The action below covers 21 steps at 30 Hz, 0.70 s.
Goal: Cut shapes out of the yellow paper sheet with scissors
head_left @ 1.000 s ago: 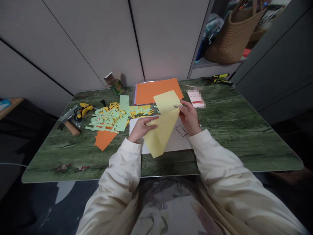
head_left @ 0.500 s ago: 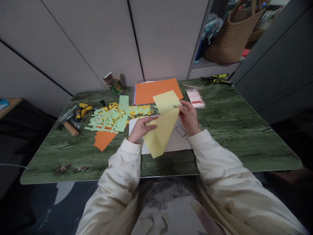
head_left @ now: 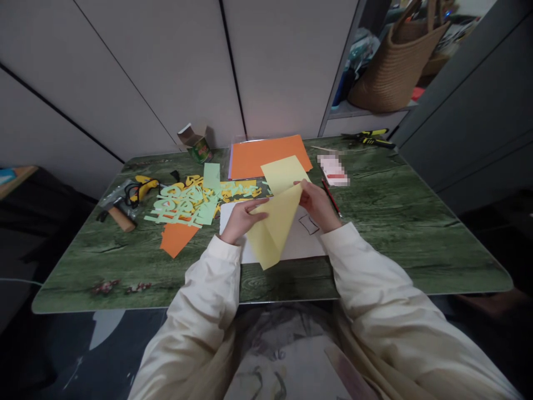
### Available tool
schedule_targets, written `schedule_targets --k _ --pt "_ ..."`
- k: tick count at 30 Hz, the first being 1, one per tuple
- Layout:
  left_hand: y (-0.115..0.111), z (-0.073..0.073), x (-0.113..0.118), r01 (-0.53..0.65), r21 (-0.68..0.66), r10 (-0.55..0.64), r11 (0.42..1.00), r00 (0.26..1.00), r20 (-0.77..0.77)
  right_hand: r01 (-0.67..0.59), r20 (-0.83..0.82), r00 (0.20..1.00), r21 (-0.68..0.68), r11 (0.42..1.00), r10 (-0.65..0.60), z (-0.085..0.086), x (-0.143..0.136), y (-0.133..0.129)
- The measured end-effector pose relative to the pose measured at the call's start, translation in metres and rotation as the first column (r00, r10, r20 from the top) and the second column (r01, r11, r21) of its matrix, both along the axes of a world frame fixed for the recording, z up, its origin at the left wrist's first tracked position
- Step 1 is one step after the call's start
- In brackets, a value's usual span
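Head view: two hands (head_left: 240,222) (head_left: 320,206) on yellow paper (head_left: 275,219), one pencil (head_left: 331,198).

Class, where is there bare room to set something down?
Widest: right side of the table, bordered by pliers behind and pencil at left. Smaller: between the wooden handle and the front-left corner. Crowded: left of centre, with cut paper, and the middle, where left hand and right hand are at yellow paper over a white sheet.

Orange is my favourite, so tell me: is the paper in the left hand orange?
No, the left hand holds yellow paper.
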<state>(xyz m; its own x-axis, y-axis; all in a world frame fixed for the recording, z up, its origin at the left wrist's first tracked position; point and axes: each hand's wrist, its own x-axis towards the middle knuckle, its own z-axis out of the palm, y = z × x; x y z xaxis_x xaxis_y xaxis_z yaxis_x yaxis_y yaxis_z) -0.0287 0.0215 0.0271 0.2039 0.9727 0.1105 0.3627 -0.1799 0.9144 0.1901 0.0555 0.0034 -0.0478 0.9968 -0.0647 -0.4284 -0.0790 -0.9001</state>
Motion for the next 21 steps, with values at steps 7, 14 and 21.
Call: schedule_targets --k 7,14,21 --pt "0.0006 -0.0010 0.0009 0.001 0.000 -0.001 1.000 1.000 -0.013 0.162 0.144 0.975 0.064 0.985 -0.170 -0.0063 -0.0026 0.0027" --pt "-0.0012 -0.0022 0.0054 0.002 -0.035 0.000 0.999 0.998 0.064 0.340 0.463 0.736 0.378 0.861 -0.494 -0.0099 -0.0058 0.0044" --pt "-0.0021 -0.0002 0.0021 -0.005 -0.005 0.005 1.000 0.999 0.053 0.210 0.183 0.952 0.185 0.960 -0.244 -0.0096 -0.0055 0.0042"
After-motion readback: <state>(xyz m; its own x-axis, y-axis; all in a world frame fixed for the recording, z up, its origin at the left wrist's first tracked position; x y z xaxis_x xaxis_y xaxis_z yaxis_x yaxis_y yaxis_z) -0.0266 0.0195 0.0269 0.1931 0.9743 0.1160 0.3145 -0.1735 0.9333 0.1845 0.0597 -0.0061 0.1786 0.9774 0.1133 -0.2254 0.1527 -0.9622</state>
